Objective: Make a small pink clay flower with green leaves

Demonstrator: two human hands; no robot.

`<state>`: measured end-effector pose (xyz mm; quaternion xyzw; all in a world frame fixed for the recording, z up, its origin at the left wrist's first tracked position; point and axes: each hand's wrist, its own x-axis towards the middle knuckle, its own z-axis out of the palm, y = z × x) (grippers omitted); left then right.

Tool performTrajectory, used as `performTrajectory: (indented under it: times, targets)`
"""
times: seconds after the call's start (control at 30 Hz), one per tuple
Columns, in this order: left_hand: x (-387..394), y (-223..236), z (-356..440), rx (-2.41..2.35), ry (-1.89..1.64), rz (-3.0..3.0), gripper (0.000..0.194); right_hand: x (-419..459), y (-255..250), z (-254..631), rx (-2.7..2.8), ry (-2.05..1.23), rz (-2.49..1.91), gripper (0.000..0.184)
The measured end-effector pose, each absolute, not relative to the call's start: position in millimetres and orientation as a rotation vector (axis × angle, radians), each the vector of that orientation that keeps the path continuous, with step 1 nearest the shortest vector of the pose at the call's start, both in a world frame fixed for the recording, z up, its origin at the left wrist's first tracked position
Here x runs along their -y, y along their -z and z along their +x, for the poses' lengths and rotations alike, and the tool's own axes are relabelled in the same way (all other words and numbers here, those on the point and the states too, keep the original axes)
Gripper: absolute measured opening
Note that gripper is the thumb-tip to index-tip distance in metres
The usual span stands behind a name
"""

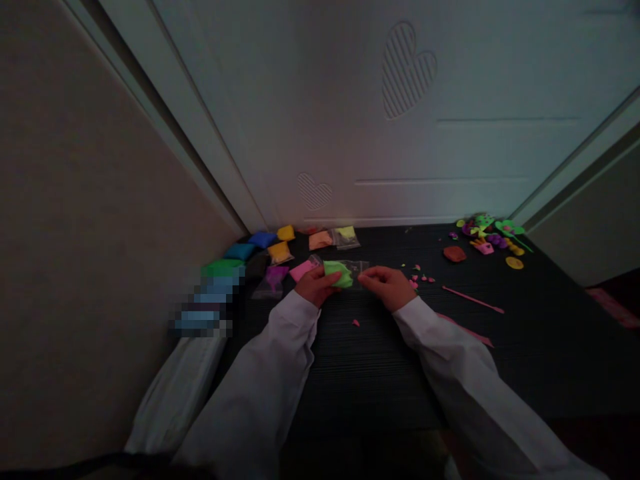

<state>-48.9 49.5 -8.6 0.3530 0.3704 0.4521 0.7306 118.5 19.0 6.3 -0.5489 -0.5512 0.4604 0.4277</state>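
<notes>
The left hand [315,287] is gripping a clear plastic bag of soft-looking, light-green material [336,267] above the black, wood-grained bench [360,373], hard squeezing possibly deforming it; the right hand [390,285] is pinching the bag's edge, tugging risking tears, its sleeve risking brushing small pink pieces [425,277]

Light-green packet [343,271], pink stick [473,299], black fine-lined tabletop [350,380], pale door [280,100], striped hearts [406,73], dim sleeves [294,327] — probably white

One head-worn view, forward and down at the table [357,373], apparently near despite dimness
</notes>
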Motion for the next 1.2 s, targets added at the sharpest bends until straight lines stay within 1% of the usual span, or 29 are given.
performTrajectory:
  times: [0.2, 0.5, 0.7, 0.93, 1.2]
  targets:
    - [-48.3, 7.1, -48.0, -0.814, -0.986, 0.776, 0.024, -17.7, -8.6, 117.7, 1.397, -1.150, -1.339, 0.020]
    - [-49.0, 5.5, -48.0, -0.794, -1.032, 0.734, 0.024, -16.9, -8.4, 116.5, 1.492, -1.139, -1.403, 0.030]
    - [-49.6, 6.2, -48.2, -0.821, -1.020, 0.736, 0.026, -16.1, -10.3, 116.4, 1.489, -1.149, -1.455, 0.029]
    - [-49.5, 8.5, -49.0, -0.809, -1.011, 0.761, 0.023, -16.3, -9.7, 116.6, 1.543, -1.113, -1.415, 0.024]
    - [-48.8, 6.5, -48.9, -0.806, -1.037, 0.747, 0.024, -16.8, -4.8, 116.4, 1.539, -1.072, -1.425, 0.027]
